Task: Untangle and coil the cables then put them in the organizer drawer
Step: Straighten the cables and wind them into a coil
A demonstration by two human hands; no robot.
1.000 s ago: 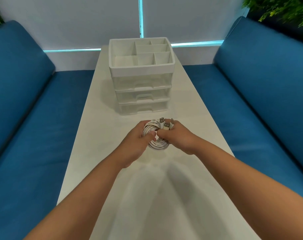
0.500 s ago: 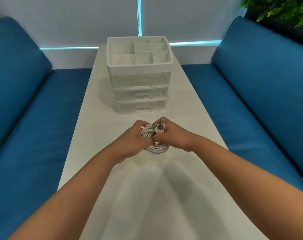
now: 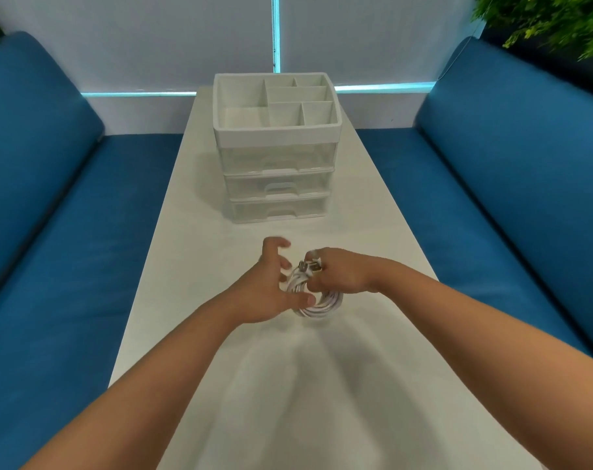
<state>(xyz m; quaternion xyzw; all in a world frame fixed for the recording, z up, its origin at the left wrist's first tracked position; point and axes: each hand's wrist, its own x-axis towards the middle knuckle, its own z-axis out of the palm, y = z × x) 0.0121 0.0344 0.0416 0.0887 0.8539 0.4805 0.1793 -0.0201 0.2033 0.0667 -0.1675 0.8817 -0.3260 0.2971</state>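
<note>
A coil of white cables (image 3: 317, 305) with metal plugs at its top hangs just above the white table (image 3: 373, 232), in front of me. My right hand (image 3: 339, 276) is shut on the coil's right side and pinches the plug ends. My left hand (image 3: 271, 290) sits at the coil's left with its fingers spread apart; only the thumb tip is near the coil. The white organizer (image 3: 277, 144) stands farther back on the table. It has a divided open tray on top and three clear drawers below, all pushed in.
Blue sofa cushions (image 3: 67, 249) flank the narrow table on both sides, with blue backrests (image 3: 525, 147) rising at the left and right. A white wall panel closes the far end. Green plant leaves (image 3: 552, 18) hang at the top right.
My left hand has let go of the coil and spread its fingers. The right hand keeps its hold on the coil and plugs.
</note>
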